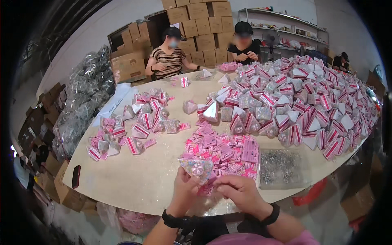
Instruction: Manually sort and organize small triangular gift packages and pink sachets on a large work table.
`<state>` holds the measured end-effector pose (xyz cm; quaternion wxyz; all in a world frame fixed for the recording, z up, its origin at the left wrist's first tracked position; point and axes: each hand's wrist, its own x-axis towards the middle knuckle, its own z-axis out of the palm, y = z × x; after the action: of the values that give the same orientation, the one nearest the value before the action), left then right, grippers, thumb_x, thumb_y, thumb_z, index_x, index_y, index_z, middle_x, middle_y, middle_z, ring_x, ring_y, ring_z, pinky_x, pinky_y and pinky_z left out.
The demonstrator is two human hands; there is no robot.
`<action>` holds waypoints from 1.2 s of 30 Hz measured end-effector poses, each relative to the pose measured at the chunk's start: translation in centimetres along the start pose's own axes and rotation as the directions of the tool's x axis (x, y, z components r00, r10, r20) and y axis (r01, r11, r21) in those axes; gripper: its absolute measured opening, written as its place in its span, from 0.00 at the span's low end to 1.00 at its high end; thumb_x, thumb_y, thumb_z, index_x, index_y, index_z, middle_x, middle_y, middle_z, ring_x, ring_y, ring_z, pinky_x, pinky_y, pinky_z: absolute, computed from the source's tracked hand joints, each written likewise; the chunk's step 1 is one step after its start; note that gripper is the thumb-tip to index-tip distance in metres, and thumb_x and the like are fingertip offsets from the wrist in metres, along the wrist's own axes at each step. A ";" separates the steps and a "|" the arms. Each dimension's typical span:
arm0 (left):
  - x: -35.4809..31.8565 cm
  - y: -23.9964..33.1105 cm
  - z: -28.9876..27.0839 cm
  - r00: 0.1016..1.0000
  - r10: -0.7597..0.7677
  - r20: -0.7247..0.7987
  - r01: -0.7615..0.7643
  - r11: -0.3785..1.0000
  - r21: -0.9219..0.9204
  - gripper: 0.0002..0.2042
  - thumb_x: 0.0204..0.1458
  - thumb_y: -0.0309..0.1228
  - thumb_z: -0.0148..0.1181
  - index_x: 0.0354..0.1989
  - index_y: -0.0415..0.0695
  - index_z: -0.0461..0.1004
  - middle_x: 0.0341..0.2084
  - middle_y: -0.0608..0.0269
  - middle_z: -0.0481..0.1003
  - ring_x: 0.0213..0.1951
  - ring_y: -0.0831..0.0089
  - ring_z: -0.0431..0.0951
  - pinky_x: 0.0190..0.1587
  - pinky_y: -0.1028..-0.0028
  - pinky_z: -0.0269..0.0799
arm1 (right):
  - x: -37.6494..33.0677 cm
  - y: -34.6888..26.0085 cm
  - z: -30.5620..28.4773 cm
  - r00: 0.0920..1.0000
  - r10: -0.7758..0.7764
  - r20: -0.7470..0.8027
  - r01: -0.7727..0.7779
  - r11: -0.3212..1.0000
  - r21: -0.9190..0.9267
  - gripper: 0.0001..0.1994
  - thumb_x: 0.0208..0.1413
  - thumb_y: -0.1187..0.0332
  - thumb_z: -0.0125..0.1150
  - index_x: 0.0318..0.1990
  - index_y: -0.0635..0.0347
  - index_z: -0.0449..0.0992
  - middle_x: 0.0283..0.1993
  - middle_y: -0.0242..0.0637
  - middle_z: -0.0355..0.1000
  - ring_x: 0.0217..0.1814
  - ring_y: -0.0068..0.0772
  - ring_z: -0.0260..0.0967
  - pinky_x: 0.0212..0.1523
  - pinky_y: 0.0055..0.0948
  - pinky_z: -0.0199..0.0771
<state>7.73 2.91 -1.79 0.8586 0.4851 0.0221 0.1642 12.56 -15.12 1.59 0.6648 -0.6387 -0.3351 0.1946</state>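
My left hand (pixel 185 190) is closed on a triangular clear pouch (pixel 197 168) of pale, glittery bits, held up over the near table edge. The fingers of my right hand (pixel 241 194) are pinched together just right of the pouch; what they hold, if anything, is too small to make out. A bit of pink shows between the pouch and those fingertips. Behind my hands lies a heap of small pink printed cards (pixel 222 149). To their right stands a clear shallow box (pixel 302 183) full of small metal pieces.
A large mound of triangular packs (pixel 294 98) covers the table's right side. Smaller piles of packs (pixel 141 130) lie left. A dark phone (pixel 76 176) rests by the left edge. Two people sit across the table (pixel 134 179); a third is far right. Cartons (pixel 204 26) are stacked behind.
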 end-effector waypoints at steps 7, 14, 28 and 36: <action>-1.9 0.2 1.0 0.991 0.128 -0.049 -0.125 0.991 0.051 0.30 0.45 0.22 0.61 0.56 0.40 0.54 0.49 0.58 0.66 0.52 0.68 0.68 0.56 0.68 0.63 | 1.0 -1.1 1.6 0.934 -0.355 -0.020 0.315 0.852 -0.417 0.10 0.53 0.72 0.53 0.42 0.64 0.74 0.37 0.48 0.73 0.37 0.45 0.73 0.37 0.33 0.72; -2.5 0.5 0.7 0.983 0.171 -0.064 -0.169 0.985 0.041 0.31 0.44 0.22 0.63 0.56 0.40 0.54 0.50 0.58 0.66 0.52 0.69 0.68 0.56 0.68 0.63 | 1.5 -1.5 2.5 0.933 -0.359 0.006 0.325 0.839 -0.436 0.10 0.51 0.73 0.53 0.40 0.63 0.75 0.36 0.47 0.73 0.36 0.48 0.73 0.35 0.35 0.72; -2.6 0.6 1.0 0.958 0.281 -0.061 -0.267 0.947 0.176 0.30 0.42 0.19 0.63 0.54 0.41 0.55 0.48 0.58 0.66 0.51 0.69 0.69 0.55 0.68 0.65 | 1.5 -1.8 2.4 0.957 -0.288 0.018 0.267 0.859 -0.438 0.09 0.51 0.72 0.52 0.39 0.63 0.75 0.33 0.47 0.73 0.35 0.48 0.72 0.33 0.36 0.72; -2.5 0.4 1.1 0.948 0.311 -0.060 -0.296 0.937 0.188 0.31 0.42 0.19 0.64 0.54 0.41 0.54 0.48 0.58 0.66 0.51 0.69 0.69 0.55 0.68 0.65 | 1.4 -1.2 2.5 0.907 -0.421 0.021 0.356 0.738 -0.573 0.09 0.50 0.73 0.54 0.39 0.64 0.74 0.35 0.47 0.73 0.36 0.46 0.73 0.35 0.36 0.73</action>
<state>5.48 1.42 -1.22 0.7747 0.5491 -0.0004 0.3136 11.62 -12.54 2.91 0.4888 -0.7315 -0.4663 -0.0919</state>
